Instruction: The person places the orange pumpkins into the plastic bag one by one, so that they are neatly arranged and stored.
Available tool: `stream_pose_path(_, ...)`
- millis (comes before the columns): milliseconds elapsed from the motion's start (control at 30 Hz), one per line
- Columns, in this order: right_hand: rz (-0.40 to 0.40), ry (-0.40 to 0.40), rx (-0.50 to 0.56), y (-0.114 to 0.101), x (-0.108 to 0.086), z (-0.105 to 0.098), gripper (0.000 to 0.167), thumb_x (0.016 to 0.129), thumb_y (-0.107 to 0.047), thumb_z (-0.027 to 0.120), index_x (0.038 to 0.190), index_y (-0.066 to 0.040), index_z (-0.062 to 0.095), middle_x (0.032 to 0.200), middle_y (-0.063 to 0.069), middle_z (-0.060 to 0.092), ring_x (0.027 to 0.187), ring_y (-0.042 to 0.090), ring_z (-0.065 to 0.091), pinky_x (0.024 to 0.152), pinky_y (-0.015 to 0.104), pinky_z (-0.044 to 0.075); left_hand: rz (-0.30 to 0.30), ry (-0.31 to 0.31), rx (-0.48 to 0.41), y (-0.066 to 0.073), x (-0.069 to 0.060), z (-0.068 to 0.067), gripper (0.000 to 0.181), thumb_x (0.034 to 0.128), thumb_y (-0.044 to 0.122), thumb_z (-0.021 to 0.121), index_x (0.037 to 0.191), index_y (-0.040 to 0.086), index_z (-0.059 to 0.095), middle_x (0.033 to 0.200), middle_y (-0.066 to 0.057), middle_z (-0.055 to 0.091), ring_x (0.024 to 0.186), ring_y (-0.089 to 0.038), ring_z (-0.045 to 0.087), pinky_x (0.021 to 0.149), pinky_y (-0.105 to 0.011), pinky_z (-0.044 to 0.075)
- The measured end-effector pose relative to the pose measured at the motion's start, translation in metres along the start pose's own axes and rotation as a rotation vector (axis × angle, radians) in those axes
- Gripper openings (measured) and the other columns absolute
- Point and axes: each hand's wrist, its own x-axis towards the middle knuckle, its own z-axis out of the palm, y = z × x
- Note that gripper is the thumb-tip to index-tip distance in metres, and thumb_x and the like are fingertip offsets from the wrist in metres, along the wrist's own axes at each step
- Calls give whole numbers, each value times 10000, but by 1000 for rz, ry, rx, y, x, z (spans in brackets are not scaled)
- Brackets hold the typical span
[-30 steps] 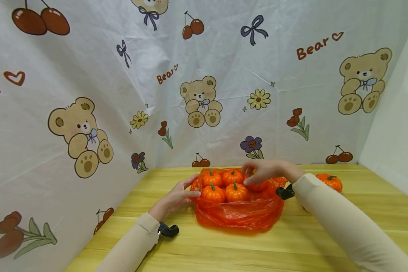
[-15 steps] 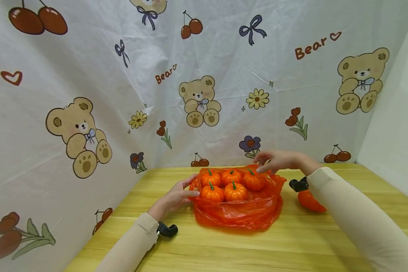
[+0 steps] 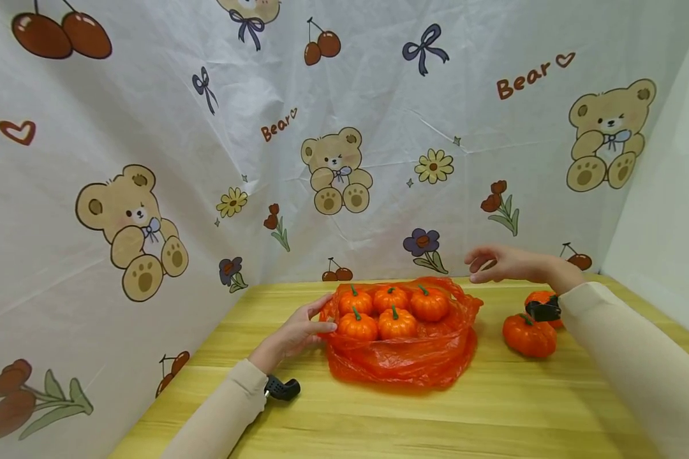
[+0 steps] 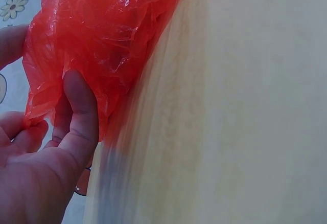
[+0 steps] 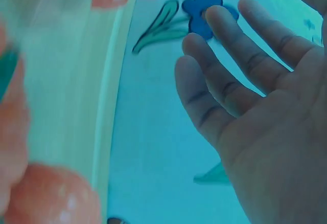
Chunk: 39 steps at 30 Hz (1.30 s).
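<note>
A red plastic bag [image 3: 402, 363] lies open on the table with several small orange pumpkins [image 3: 398, 324] inside, green stems upward. At its left side my left hand [image 3: 295, 331] grips the bag's rim. In the left wrist view, thumb and fingers [image 4: 80, 101] pinch the crumpled red film. My right hand [image 3: 508, 262] is in the air to the right of the bag, holding nothing. Its fingers [image 5: 196, 93] look loosely extended in the right wrist view. Below that hand, an orange pumpkin [image 3: 529, 336] sits on the table, with another pumpkin [image 3: 540, 297] behind it, partly hidden by the wrist camera.
The wooden table [image 3: 344, 421] runs back to a white cloth [image 3: 379, 95] printed with bears, cherries and flowers. A plain white panel [image 3: 666, 204] stands on the right. Black wrist cameras are on both forearms.
My right hand has let go of a pumpkin at the bag's back right and moved up and right, away from the bag. The left hand stays on the rim.
</note>
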Motion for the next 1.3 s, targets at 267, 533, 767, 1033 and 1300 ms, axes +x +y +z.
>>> stream_pose_path(267,-14,80,20,35,-32,-13,551,984,-280,698,1414,-10,484,1384,214,576,1294,417,553,981,497,581,-1,10,11,2,0,1,882,927,81,724,1655,212,244,1726,-146,96,1324,-292,537,966,-404,605)
stream_pose_path(533,-30,117,30,62,-70,-7,559,983,-258,684,1433,5,482,1396,244,587,1199,244,630,929,406,620,-4,-3,14,-2,0,1,869,941,86,712,1657,212,235,1725,-142,92,1387,-347,482,991,-428,592)
stream_pose_path(767,-60,148,-30,69,-95,-2,521,967,-251,710,1410,-50,522,1344,187,631,1119,73,643,848,211,579,0,-3,9,-1,0,1,870,938,76,708,1656,225,240,1724,-138,105,1323,-295,540,986,-429,595)
stream_pose_path(1033,-135,94,0,78,-104,15,523,971,-187,708,1428,-20,514,1309,129,671,1125,52,664,873,189,573,-1,-1,4,1,0,0,865,938,69,708,1654,222,247,1722,-145,104,1317,-296,537,991,-429,593)
stream_pose_path(1300,-168,56,1,88,-105,27,569,937,-155,743,1433,0,511,1380,177,613,1163,-77,579,932,169,535,2,0,5,-1,1,0,883,926,84,723,1655,211,242,1722,-148,106,1291,-279,562,966,-409,606)
